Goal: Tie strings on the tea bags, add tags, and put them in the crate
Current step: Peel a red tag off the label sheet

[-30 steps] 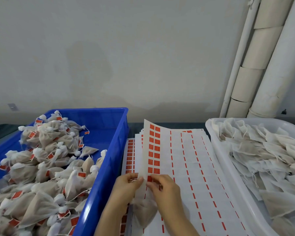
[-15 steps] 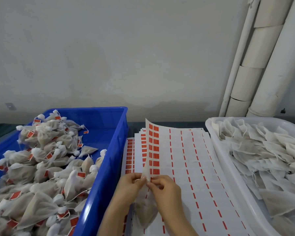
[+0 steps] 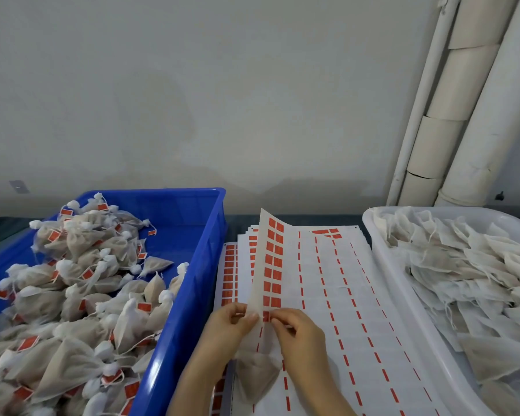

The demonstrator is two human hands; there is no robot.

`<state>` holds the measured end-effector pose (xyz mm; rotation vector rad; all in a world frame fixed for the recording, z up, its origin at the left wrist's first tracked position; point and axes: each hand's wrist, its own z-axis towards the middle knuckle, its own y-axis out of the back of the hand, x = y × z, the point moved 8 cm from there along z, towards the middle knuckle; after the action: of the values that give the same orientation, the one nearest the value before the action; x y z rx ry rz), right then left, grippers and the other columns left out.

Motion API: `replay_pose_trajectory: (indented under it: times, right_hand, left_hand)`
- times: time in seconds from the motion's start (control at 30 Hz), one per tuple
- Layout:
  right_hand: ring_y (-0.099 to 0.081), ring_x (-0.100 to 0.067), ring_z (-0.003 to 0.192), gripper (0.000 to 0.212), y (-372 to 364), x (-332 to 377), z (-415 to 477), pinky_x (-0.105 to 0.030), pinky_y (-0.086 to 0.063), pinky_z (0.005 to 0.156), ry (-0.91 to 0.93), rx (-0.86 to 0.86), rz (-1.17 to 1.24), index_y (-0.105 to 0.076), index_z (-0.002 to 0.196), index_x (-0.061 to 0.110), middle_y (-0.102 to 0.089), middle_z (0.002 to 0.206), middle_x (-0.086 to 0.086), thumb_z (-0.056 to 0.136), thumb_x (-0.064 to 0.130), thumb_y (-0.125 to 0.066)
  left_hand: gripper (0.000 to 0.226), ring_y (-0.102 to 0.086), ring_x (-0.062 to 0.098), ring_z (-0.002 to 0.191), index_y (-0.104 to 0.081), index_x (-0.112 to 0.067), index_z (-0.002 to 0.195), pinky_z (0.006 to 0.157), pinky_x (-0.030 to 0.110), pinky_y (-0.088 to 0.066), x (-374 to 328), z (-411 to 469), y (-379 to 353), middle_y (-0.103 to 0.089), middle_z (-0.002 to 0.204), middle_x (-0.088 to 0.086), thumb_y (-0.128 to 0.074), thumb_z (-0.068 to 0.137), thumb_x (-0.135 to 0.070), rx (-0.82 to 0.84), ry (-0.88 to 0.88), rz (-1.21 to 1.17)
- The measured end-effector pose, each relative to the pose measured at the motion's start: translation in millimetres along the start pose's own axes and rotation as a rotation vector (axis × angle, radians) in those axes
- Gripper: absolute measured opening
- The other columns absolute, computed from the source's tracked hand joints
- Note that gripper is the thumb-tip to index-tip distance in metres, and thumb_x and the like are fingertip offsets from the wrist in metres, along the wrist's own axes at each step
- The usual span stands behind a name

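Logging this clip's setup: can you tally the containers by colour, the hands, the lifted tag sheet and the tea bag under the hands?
Blue crate: 1
White tub: 1
Hands: 2 (left hand, right hand)
Lifted tag sheet: 1
Tea bag under the hands: 1
Total: 6

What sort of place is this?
Probably a small hand-packing workshop: a blue crate heaped with tagged tea bags, a white tub of untagged bags, and stacked tag sheets between them, against a bare wall with pipes.
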<state>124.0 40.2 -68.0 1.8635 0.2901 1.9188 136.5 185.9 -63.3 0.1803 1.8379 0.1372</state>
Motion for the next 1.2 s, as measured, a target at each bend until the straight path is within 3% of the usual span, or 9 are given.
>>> replay_pose_trajectory:
  times: [0.17,0.53,0.73,0.97,1.13,1.2]
  right_hand:
    - [-0.058,-0.003,0.094,0.024,-5,0,-7,-0.022,-0.046,0.094,-0.03,0.0,0.058,-0.061,0.107,0.032,-0.062,0.112,0.014,0.083,0.031,-0.064]
    - [-0.054,-0.001,0.089,0.025,2,2,-2,-0.021,-0.046,0.093,-0.03,-0.013,0.015,-0.065,0.108,0.027,-0.064,0.113,0.01,0.083,0.03,-0.065]
    - [-0.057,-0.004,0.094,0.02,0,4,-4,-0.019,-0.046,0.092,0.004,-0.005,-0.004,-0.063,0.103,0.028,-0.063,0.111,0.012,0.084,0.033,-0.063]
    - [-0.056,-0.001,0.089,0.014,-1,2,-4,-0.003,-0.041,0.079,0.088,0.018,-0.075,-0.053,0.097,0.033,-0.054,0.102,0.021,0.085,0.035,-0.06]
    - [-0.057,0.001,0.079,0.002,11,-23,3,-0.003,-0.041,0.067,-0.062,-0.047,-0.007,-0.054,0.092,0.032,-0.059,0.094,0.017,0.09,0.031,-0.055]
    - [-0.058,-0.001,0.077,0.006,20,-32,5,-0.006,-0.044,0.067,-0.116,-0.09,0.015,-0.052,0.086,0.031,-0.06,0.088,0.014,0.092,0.03,-0.053]
  left_hand:
    - [0.017,-0.067,0.003,0.085,-0.067,-0.029,0.091,0.057,0.011,-0.05,-3,-2,-2,-0.072,0.091,-0.013,-0.072,0.079,-0.018,0.045,-0.004,0.031]
    - [0.015,-0.068,0.002,0.08,-0.067,-0.03,0.086,0.056,0.011,-0.049,-2,-1,-4,-0.072,0.081,-0.018,-0.072,0.079,-0.018,0.057,0.007,0.028]
    - [0.016,-0.067,0.008,0.087,-0.066,-0.028,0.089,0.067,0.017,-0.052,0,-1,-3,-0.072,0.088,-0.012,-0.07,0.081,-0.014,0.051,0.025,0.03]
    - [0.017,-0.067,0.01,0.091,-0.064,-0.026,0.092,0.076,0.026,-0.053,1,-2,-2,-0.071,0.094,-0.008,-0.068,0.082,-0.012,0.037,0.056,0.019]
    - [0.017,-0.069,0.012,0.09,-0.064,-0.025,0.094,0.084,0.034,-0.056,4,-3,0,-0.071,0.095,-0.007,-0.07,0.081,-0.017,0.04,0.08,0.026]
    - [0.018,-0.067,0.01,0.089,-0.062,-0.028,0.093,0.08,0.031,-0.057,6,-2,0,-0.069,0.095,-0.01,-0.07,0.081,-0.019,0.026,0.078,0.035]
